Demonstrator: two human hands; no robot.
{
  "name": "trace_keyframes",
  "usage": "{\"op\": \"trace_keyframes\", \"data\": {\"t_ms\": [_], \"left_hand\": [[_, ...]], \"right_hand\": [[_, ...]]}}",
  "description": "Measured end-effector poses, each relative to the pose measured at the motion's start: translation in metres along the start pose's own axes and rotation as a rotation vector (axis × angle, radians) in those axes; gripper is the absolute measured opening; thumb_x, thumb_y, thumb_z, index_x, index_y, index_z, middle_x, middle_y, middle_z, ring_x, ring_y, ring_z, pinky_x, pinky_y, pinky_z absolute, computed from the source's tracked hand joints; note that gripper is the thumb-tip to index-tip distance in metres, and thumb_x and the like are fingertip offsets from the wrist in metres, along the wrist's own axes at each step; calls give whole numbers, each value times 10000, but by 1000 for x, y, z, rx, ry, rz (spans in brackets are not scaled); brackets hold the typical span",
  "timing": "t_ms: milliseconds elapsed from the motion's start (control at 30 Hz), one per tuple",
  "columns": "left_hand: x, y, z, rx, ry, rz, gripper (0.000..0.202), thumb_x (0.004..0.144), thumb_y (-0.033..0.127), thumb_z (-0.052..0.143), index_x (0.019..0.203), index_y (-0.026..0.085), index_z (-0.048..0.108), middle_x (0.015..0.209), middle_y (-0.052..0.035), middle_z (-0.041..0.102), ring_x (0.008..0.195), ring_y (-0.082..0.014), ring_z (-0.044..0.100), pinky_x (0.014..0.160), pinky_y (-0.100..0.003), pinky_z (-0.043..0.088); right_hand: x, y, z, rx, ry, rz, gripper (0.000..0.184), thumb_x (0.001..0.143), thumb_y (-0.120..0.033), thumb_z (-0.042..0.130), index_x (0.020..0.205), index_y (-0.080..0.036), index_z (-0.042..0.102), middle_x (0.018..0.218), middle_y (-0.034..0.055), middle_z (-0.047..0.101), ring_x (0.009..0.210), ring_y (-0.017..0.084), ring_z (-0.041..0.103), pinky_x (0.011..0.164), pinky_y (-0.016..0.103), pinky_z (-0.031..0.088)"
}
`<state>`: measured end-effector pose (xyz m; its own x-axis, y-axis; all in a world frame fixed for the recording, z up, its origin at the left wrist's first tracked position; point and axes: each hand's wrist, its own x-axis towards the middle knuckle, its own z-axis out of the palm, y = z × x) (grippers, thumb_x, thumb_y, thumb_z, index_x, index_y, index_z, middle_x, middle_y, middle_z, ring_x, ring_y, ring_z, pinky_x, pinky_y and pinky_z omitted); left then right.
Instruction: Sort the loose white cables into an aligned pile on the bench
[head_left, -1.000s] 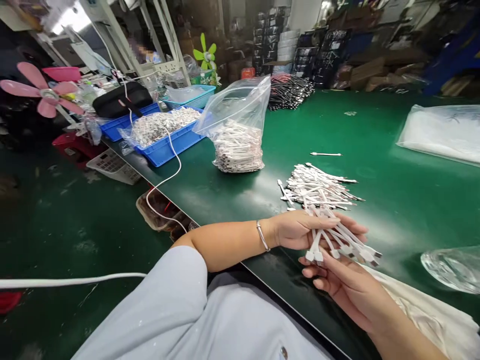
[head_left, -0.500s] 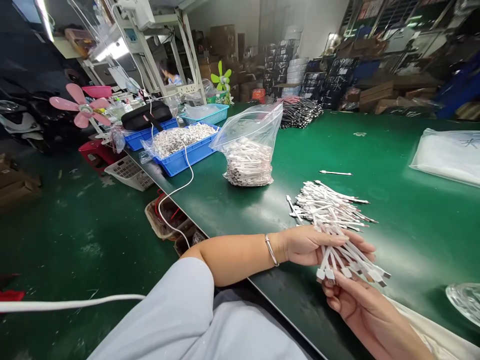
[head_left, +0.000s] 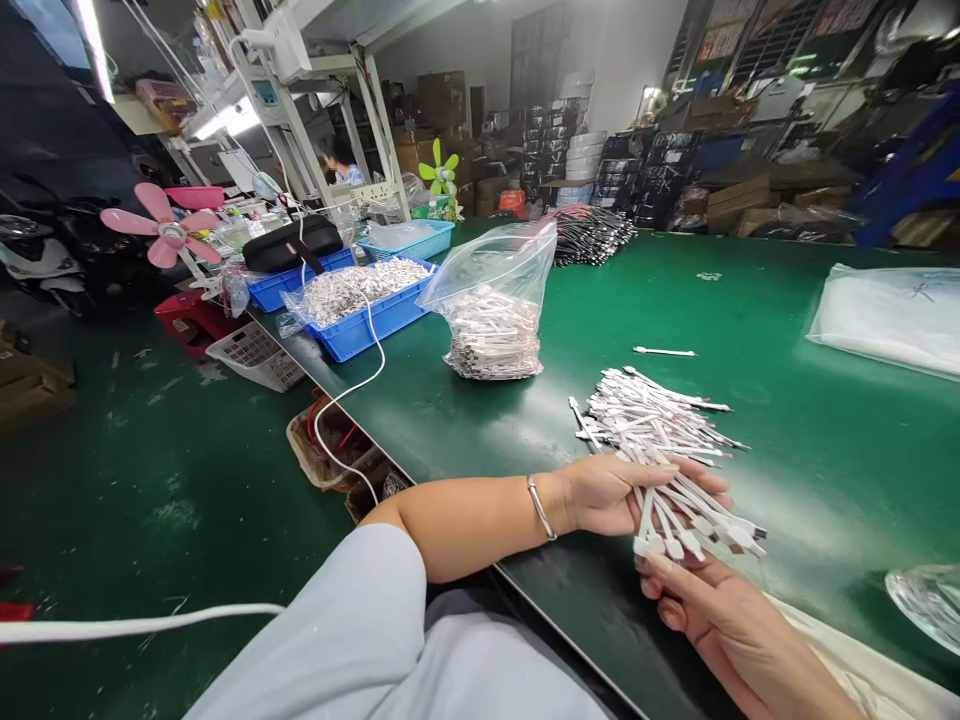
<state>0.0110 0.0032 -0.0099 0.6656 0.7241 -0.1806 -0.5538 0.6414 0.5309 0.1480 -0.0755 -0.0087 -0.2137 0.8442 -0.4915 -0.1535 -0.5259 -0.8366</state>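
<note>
Well in from the near edge of the green table (head_left: 810, 490), a clear bag (head_left: 495, 335) of white cables stands upright. Closer to that edge, the left hand (head_left: 609, 494) is closed around a bunch of short cables (head_left: 684, 512), before a loose pile (head_left: 649, 408). The right hand (head_left: 731, 610) seems to pinch 1 connector end. The step looks like separating the ends; the next move calls for light fingertips.

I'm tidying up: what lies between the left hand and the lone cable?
In the head view, a pile of white cables lies between the left hand and lone cable.
</note>
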Motion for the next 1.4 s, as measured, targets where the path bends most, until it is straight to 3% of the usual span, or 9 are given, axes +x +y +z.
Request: {"op": "trace_keyframes", "data": {"t_ms": [133, 267, 500, 733, 933, 1133, 1267, 1400], "left_hand": [[-9, 3, 11, 24, -8, 17, 231, 881, 125, 469, 927, 109, 695, 931, -87, 717, 826, -169, 680, 919, -348, 449], [-9, 6, 15, -5, 20, 47, 219, 900, 129, 457, 926, 126, 674, 983, -80, 726, 939, -179, 684, 972, -351, 452], [-10, 6, 23, 49, 116, 45, 268, 934, 143, 395, 917, 127, 662, 979, -72, 732, 943, -183, 691, 1053, -422, 418], [-10, 5, 19, 73, 85, 33, 171, 867, 133, 523, 952, 142, 671, 1048, -73, 720, 1037, -214, 671, 1078, -453, 394], [-11, 6, 18, 83, 92, 28, 148, 857, 122, 548, 940, 141, 670, 1054, -73, 721, 1052, -211, 668, 1062, -434, 419], [-12, 11, 16, 93, 139, 43, 180, 877, 109, 507, 927, 132, 678, 1012, -81, 730, 980, -203, 688, 1052, -447, 422], [-12, 13, 16, 88, 170, 13, 230, 898, 91, 455, 922, 118, 682, 970, -78, 734, 940, -196, 695, 1049, -469, 425], [-12, 14, 15, 102, 165, -12, 243, 900, 88, 442, 935, 115, 681, 973, -80, 737, 919, -190, 699, 1019, -446, 456]], "right_hand": [[-1, -5, 1, -65, -122, 47, 449, 508, -447, 899, 757, -126, 708, 707, 37, 668, 584, 80, 563, 447, 150, 418], [3, -10, 3, -22, -119, 59, 438, 476, -447, 892, 674, -123, 675, 645, 21, 658, 534, 71, 567, 447, 162, 405], [5, -7, 6, 14, -93, 46, 424, 472, -426, 890, 631, -132, 629, 573, -5, 632, 482, 64, 555, 428, 166, 385], [5, -6, 6, 8, -60, -5, 477, 458, -504, 871, 602, -141, 597, 518, -29, 596, 433, 51, 514, 397, 161, 358], [0, -10, -1, -252, -271, 140, 567, 537, -672, 780, 610, -133, 617, 482, 14, 596, 403, 78, 530, 362, 168, 351], [8, -20, -20, -75, 5, -49, 671, 523, -813, 683, 698, -176, 560, 615, -5, 574, 467, 79, 522, 321, 162, 324], [12, -23, -26, -7, 122, -239, 565, 596, -701, 731, 776, -185, 589, 741, 5, 596, 617, 102, 553, 422, 173, 409], [11, -23, -25, -18, 161, -261, 485, 566, -569, 806, 743, -181, 574, 710, -17, 580, 639, 104, 541, 463, 184, 403]]}}
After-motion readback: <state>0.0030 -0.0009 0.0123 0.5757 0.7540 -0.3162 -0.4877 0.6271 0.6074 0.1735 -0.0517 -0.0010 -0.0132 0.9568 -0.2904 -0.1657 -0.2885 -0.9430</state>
